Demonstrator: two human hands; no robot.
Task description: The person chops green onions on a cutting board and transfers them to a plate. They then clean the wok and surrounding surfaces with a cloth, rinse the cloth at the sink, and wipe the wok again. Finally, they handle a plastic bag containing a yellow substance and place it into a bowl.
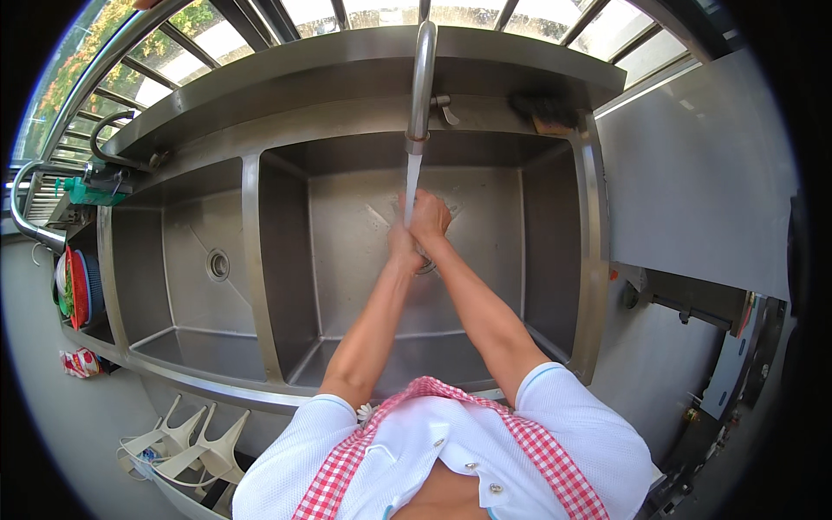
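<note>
Water pours from a metal gooseneck faucet (422, 84) in the middle of the head view, over the large stainless steel sink basin (364, 299). My left hand (404, 246) and my right hand (429, 214) meet under the stream, pressed against each other, with no object visible between them. The right hand lies partly over the left, and its fingers look curled. Motion and water blur the left fingers. The basin's drain (426, 265) shows partly behind my wrists. A faucet lever (448, 112) sits just right of the spout's base.
At the left is a smaller basin (214, 299). Farther left stand a green pump bottle (91, 192), a red basket (79, 286) and another faucet (32, 221). A dark scrubber (549, 110) rests on the back right ledge. A metal surface (695, 175) adjoins on the right.
</note>
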